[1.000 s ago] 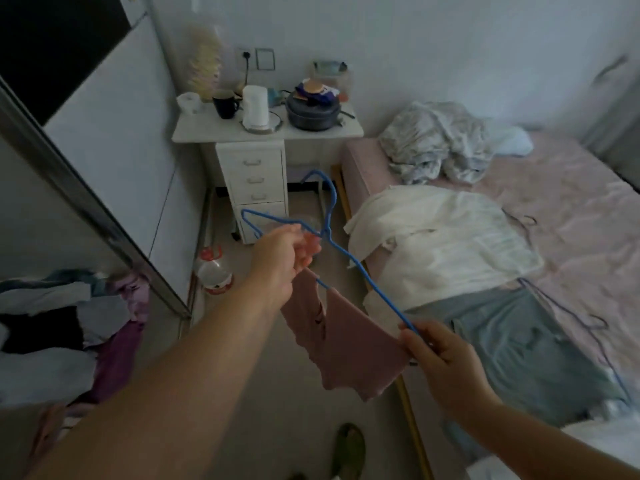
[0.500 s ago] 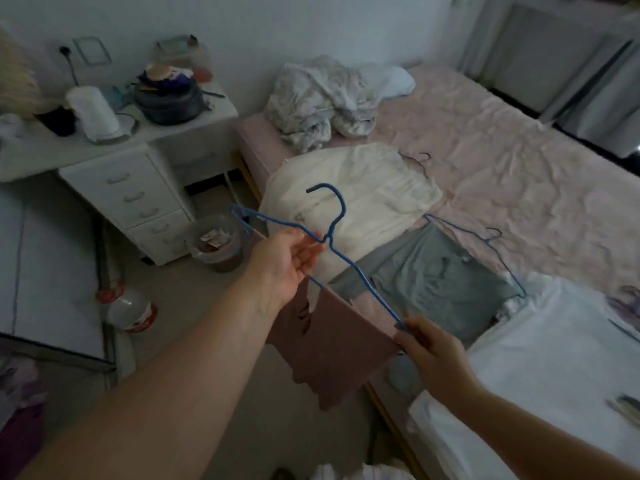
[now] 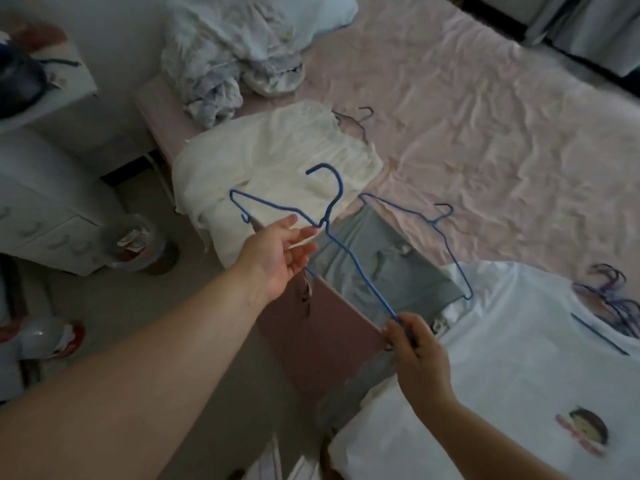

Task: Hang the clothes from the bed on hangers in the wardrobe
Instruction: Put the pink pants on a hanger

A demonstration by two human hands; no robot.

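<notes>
- The blue wire hanger [image 3: 349,258] is held up over the edge of the bed [image 3: 502,140], tilted, its hook toward the top of the view.
- The right hand [image 3: 420,351] pinches the hanger's lower shoulder end, fingers [image 3: 403,329] curled round the wire.
- The left hand [image 3: 277,254] lies palm-up just under the hanger's neck, its fingers nearly straight and spread (whether they touch the wire, I cannot tell).
- A pink garment [image 3: 325,337] hangs from the hanger's lower bar, below and between the two hands.
- On the bed behind lie a cream garment [image 3: 273,157], a grey garment [image 3: 391,268] with a second blue hanger [image 3: 446,233] across it, and a white T-shirt [image 3: 512,358] with a printed picture.
- More hangers [image 3: 609,292] lie bunched at the right; a crumpled blanket [image 3: 225,60] sits near the head of the bed.
</notes>
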